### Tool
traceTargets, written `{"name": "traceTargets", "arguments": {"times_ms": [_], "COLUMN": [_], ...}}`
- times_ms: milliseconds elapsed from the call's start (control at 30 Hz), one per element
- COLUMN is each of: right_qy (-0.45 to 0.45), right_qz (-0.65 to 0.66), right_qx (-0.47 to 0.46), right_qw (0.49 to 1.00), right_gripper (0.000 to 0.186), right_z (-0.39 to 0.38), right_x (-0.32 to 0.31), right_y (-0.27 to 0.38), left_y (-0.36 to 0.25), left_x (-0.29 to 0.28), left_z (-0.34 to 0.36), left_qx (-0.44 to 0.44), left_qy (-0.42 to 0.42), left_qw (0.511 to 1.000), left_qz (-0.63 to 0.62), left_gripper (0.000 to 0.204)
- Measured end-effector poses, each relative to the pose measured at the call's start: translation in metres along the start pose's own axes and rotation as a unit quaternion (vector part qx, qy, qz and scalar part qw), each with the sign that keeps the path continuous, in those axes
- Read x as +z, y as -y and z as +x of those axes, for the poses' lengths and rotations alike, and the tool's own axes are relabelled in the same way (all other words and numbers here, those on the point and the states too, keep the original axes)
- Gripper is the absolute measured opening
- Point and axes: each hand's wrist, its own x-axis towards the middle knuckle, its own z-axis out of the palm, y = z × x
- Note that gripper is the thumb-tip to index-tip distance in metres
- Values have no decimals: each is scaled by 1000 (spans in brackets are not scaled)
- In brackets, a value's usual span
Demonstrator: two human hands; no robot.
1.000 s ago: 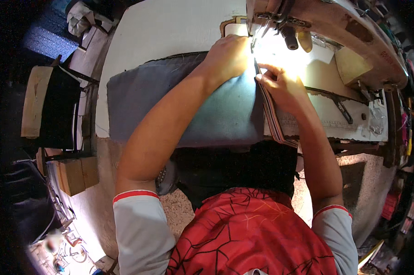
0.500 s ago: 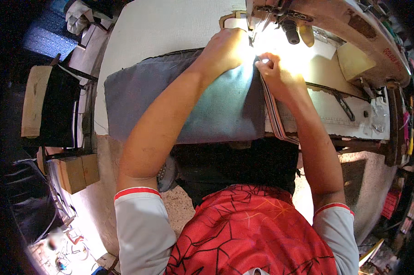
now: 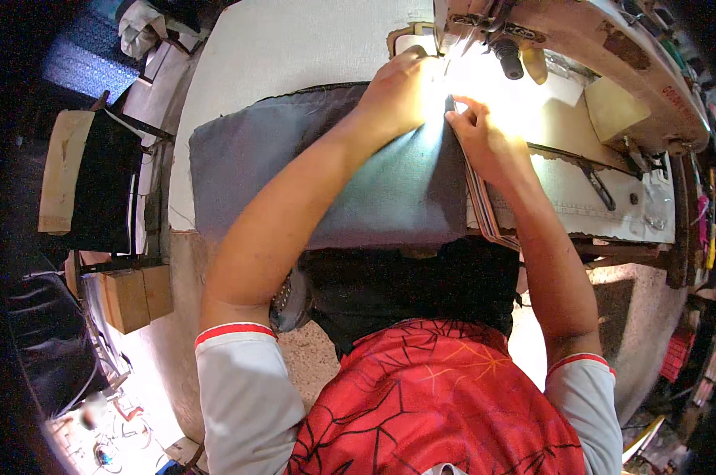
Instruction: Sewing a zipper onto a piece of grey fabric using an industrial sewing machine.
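Observation:
Blue-grey cloth [image 3: 390, 190] lies across the white sewing table, its creases gathering toward my hands. My left hand [image 3: 405, 91] rests on its far part beside the needle area, fingers curled down on the cloth; glare hides their tips. Close on the right, my right hand [image 3: 489, 134] pinches a dark edge of the cloth between thumb and forefinger. Below that hand a striped edge of layered fabric [image 3: 478, 202] runs down over the table's front edge. The head of a sewing machine [image 3: 611, 71] stands above and right of my hands, its lamp washing out the stitching spot.
A dark metal tool [image 3: 599, 190] lies on the table at right, near a small clear plastic bag [image 3: 656, 207]. Left of the table are a seat with black covering [image 3: 100, 186] and a cardboard box [image 3: 136, 299]. Thread-like coloured items line the far right.
The cloth and my left hand have shifted slightly right. More of the dark edge shows at my right fingertips, which keep their pinch. The view has also moved a little.

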Motion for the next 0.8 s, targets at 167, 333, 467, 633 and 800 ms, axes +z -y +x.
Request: {"name": "traceTargets", "arguments": {"times_ms": [167, 333, 467, 633, 800], "right_qy": [0, 11, 36, 28, 71], "right_qz": [12, -12, 13, 11, 32], "right_qx": [4, -14, 17, 15, 34], "right_qw": [1000, 1000, 999, 999, 996], "right_gripper": [37, 41, 43, 45, 45], "right_z": [3, 2, 3, -1, 6], "right_x": [2, -6, -8, -9, -12], "right_y": [2, 0, 1, 6, 1], "left_y": [-5, -17, -23, -16, -14], "left_x": [-29, -38, -36, -36, -36], "left_z": [-11, -26, -26, -26, -24], "left_qx": [60, 49, 41, 74, 77], "left_qy": [99, 158, 147, 151, 165], "left_qw": [990, 977, 976, 975, 973], "left_qz": [79, 135, 153, 144, 139], "left_gripper": [24, 33, 35, 36, 35]}}
